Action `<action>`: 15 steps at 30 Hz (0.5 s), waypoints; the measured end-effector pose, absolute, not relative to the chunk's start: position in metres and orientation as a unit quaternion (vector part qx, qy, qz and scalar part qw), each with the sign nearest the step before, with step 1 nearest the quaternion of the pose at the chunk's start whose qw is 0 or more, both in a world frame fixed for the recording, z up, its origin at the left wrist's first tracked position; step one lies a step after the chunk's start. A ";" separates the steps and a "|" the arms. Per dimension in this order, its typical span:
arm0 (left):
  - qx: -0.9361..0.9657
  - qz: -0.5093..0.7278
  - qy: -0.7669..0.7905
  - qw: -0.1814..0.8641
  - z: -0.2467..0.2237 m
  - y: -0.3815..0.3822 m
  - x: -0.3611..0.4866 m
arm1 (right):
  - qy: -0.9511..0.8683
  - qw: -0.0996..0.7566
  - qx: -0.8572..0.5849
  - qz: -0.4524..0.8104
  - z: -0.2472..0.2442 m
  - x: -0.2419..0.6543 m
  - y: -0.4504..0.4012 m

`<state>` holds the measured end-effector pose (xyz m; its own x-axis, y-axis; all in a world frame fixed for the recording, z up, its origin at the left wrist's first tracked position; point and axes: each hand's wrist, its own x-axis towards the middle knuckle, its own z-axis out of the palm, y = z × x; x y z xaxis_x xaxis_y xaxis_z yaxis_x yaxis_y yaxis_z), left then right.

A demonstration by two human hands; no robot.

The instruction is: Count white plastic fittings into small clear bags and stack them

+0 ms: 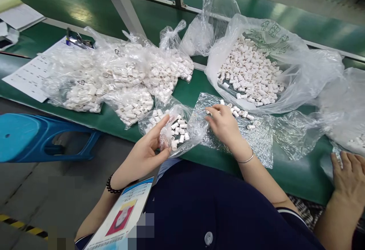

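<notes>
My left hand [145, 149] is closed on the rim of a small clear plastic bag [196, 128], thumb and fingers on either side of its edge. Short white pipe fittings [179, 128] lie inside this bag. Just to its right, my right hand [226, 126] has its fingers curled in, and a small white piece shows at the fingertips. Beneath that hand is a flat crinkled clear plastic sheet [256, 145]. Several loose white fittings [241, 112] rest along it. Behind them a large plastic bag [296, 94] lies open, with a heap of fittings [251, 67] in it.
Filled clear bags of fittings [122, 71] are crowded on the green table [185, 86] at left, over a printed sheet [27, 77]. A blue stool [19, 136] stands at lower left. Another person's hand [349, 174] rests at the right edge beside more plastic bags [345, 102].
</notes>
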<state>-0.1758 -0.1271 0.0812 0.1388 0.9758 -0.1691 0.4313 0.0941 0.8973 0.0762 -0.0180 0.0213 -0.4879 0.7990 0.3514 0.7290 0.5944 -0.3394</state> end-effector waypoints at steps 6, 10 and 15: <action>0.602 0.303 0.578 0.459 0.085 -0.124 -0.173 | -0.818 0.104 -0.564 0.045 0.006 0.101 0.001; 0.605 0.281 0.589 0.456 0.086 -0.123 -0.174 | -0.822 0.130 -0.551 0.064 0.003 0.102 -0.003; 0.604 0.284 0.588 0.456 0.082 -0.123 -0.176 | -0.806 0.347 -0.474 0.069 0.035 0.094 -0.023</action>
<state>-0.1762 -0.1235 0.0821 0.1465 0.9701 -0.1938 0.4514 0.1088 0.8857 0.0938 -0.0232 0.0352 -0.3098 0.8127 0.4935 0.7168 0.5406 -0.4403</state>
